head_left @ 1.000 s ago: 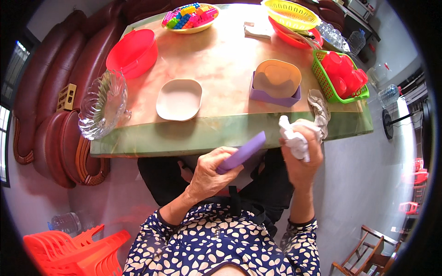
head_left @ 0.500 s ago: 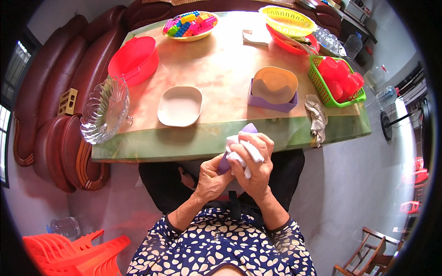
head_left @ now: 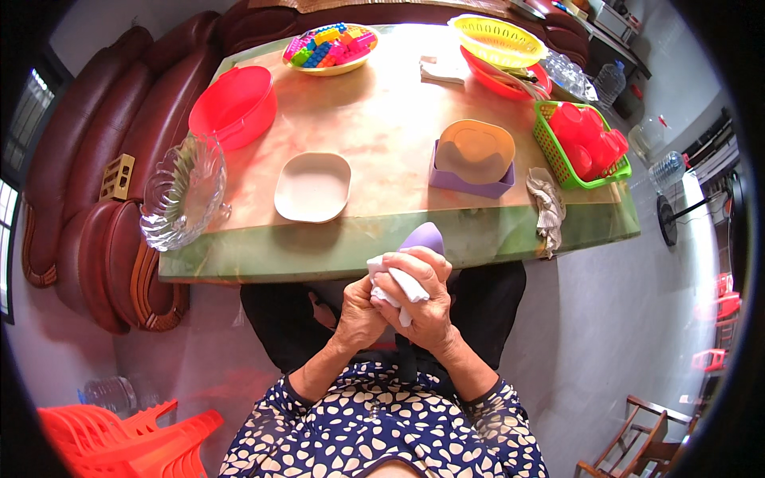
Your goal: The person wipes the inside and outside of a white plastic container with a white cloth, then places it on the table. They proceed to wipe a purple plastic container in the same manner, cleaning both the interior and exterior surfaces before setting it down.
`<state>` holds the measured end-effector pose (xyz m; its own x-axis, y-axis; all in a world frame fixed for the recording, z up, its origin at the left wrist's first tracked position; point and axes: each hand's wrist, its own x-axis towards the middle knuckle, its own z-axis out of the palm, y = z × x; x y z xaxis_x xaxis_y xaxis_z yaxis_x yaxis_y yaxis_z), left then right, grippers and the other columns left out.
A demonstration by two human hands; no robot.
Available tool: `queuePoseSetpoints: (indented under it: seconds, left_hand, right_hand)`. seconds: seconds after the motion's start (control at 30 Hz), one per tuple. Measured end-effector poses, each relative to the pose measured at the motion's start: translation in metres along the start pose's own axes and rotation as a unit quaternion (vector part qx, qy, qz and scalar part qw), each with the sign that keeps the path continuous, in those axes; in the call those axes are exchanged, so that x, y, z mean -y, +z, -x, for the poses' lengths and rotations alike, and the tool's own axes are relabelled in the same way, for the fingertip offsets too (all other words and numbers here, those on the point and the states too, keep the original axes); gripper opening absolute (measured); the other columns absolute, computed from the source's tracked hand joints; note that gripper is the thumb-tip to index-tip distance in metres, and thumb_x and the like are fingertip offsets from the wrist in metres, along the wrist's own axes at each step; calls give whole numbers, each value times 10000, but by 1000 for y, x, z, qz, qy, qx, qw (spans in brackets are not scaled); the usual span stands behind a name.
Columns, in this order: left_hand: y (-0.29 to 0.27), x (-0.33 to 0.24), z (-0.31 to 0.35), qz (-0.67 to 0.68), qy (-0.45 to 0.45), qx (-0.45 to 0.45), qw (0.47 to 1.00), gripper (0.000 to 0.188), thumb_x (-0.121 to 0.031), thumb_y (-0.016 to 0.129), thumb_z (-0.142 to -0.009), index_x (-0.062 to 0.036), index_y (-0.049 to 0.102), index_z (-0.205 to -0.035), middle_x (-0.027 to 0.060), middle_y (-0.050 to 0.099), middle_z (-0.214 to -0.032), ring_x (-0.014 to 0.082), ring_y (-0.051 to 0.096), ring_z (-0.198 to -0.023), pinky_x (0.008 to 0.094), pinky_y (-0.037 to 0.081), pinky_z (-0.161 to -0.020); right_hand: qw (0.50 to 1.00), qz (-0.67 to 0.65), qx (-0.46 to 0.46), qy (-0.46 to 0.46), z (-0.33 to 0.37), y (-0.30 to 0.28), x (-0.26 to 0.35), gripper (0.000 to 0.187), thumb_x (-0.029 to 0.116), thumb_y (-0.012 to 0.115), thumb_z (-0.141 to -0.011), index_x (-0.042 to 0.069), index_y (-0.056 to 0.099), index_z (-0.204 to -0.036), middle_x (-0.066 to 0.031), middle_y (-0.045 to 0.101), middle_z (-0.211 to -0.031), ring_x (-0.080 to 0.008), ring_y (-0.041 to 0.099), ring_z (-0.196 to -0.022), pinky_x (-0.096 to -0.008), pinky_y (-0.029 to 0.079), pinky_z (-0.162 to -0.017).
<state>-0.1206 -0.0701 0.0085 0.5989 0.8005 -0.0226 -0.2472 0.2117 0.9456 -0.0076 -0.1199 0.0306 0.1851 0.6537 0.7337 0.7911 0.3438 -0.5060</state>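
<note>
In front of the table's near edge, my two hands are closed together around a smooth purple piece (head_left: 425, 237) and a bunched white cloth (head_left: 400, 288). My right hand (head_left: 426, 295) presses the cloth against the purple piece with curled fingers. My left hand (head_left: 360, 312) grips the purple piece from the lower left. Only its rounded upper end shows, so I cannot tell its full shape. On the table beyond are a cream square dish (head_left: 312, 188) and a purple box (head_left: 470, 186) with an orange dish (head_left: 476, 150) tilted in it.
A clear glass bowl (head_left: 179, 195) and a red basin (head_left: 233, 107) stand at left. Toy bricks fill a yellow bowl (head_left: 351, 68) at the back. At right are a green basket (head_left: 562, 163) of red cups, a crumpled rag (head_left: 546, 203) and a yellow colander (head_left: 498, 40).
My right hand and the cloth have moved down and left along the purple piece, closer to my left hand. The purple piece's exposed end has turned and shows broader.
</note>
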Motion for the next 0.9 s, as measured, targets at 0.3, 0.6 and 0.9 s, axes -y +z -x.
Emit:
queuePoseSetpoints:
  seconds: [0.3,0.6,0.9]
  left_hand:
    - [3,-16,-2,32,-63,54,996,328,-2,691,-858,15,622,-1179,25,676,-1039,86,606,-939,253,507,-875]
    - [-4,5,-7,125,-37,52,990,489,6,726,-821,-33,532,-1268,14,634,-1085,102,591,-1004,262,498,-905]
    - [-11,11,-6,263,-112,98,953,583,20,713,-804,-67,471,-1327,66,573,-1225,183,567,-1137,358,492,-975]
  right_hand:
    - [992,9,-108,71,-16,-1,-28,236,157,687,-831,69,641,-1045,-136,606,-1078,-306,558,-1030,-423,379,-920]
    - [992,-1,-79,93,-4,1,-38,228,140,649,-872,52,630,-1081,-172,598,-1131,-331,566,-1065,-437,426,-915]
    - [999,23,44,15,-3,-15,-29,315,198,702,-793,118,676,-1097,-112,631,-1166,-323,562,-1186,-400,368,-967]
